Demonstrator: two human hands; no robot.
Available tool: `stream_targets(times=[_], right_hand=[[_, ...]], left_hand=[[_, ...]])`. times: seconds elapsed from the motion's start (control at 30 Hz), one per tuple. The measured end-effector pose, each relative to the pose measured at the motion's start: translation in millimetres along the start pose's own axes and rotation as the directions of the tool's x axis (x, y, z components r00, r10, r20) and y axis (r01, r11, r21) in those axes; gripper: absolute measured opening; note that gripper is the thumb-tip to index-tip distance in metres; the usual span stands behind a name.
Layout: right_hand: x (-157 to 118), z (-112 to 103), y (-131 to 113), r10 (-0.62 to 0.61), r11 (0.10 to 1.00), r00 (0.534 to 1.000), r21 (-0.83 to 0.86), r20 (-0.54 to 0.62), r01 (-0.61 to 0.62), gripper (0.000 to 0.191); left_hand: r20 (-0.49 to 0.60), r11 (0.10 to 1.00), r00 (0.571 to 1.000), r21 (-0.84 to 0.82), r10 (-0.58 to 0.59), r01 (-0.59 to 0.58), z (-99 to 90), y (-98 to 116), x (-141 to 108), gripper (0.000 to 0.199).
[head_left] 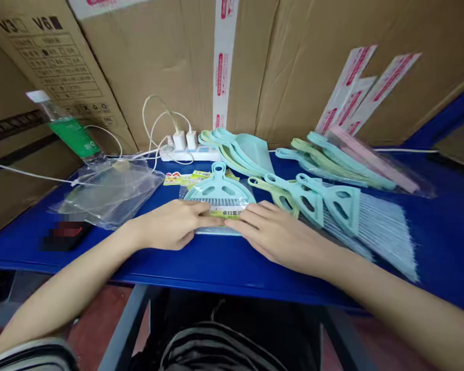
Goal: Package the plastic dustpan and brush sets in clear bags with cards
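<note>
Left hand and right hand pressed flat-fingered on bagged brush set, mid-table, neither clenched. Loose brushes beside right wrist. Behind: dustpans, power strip. Left: clear bags, bottle.

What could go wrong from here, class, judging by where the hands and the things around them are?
The label might crease or slip, as fingers of both the left hand and right hand are on or beside it.

The right arm passes close to the loose brushes, so a sideways sweep could knock them askew.

The bottle is near the power strip; if it tipped and leaked, liquid might reach the plugs.
</note>
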State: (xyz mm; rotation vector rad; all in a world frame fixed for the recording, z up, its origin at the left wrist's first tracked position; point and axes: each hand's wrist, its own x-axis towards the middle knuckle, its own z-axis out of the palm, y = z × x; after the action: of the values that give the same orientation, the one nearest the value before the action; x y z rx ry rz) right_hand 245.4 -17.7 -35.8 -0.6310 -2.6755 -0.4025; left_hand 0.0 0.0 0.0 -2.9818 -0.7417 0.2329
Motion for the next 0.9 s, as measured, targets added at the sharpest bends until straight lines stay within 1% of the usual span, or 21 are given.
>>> stream_targets(times=[0.17, 0.37, 0.5, 0.73, 0.9], right_hand=[[-1, -2, 0, 0.049, 0.998, 0.998, 0.023, 0.035, -0.050, 0.024], [-3, -2, 4, 0.058, 0.998, 0.998, 0.025, 0.016, -0.059, 0.020], [-3, -3, 6, 0.053, 0.998, 0.999, 0.037, 0.010, -0.054, 0.021], [-5, -3, 10, 0.065, 0.996, 0.998, 0.061, 0.024, -0.066, 0.023], [-8, -7, 13, 0.062, 0.995, 0.998, 0.075, 0.027, -0.064, 0.028]], left_hand=[[0.004, 1.000, 1.000, -0.006, -0.002, 0.002, 0.8, -3, 4, 0.070], [-0.013, 0.997, 1.000, -0.079, -0.018, 0.017, -2.0, -4, 2, 0.067], [-0.047, 0.992, 0.998, -0.125, -0.037, 0.031, -2.6, -6, 1, 0.060], [-0.124, 0.989, 0.991, -0.144, -0.048, 0.030, -2.4, -11, -2, 0.049], [-0.132, 0.990, 0.989, -0.137, -0.060, 0.041, -6.3, -14, -3, 0.046]])
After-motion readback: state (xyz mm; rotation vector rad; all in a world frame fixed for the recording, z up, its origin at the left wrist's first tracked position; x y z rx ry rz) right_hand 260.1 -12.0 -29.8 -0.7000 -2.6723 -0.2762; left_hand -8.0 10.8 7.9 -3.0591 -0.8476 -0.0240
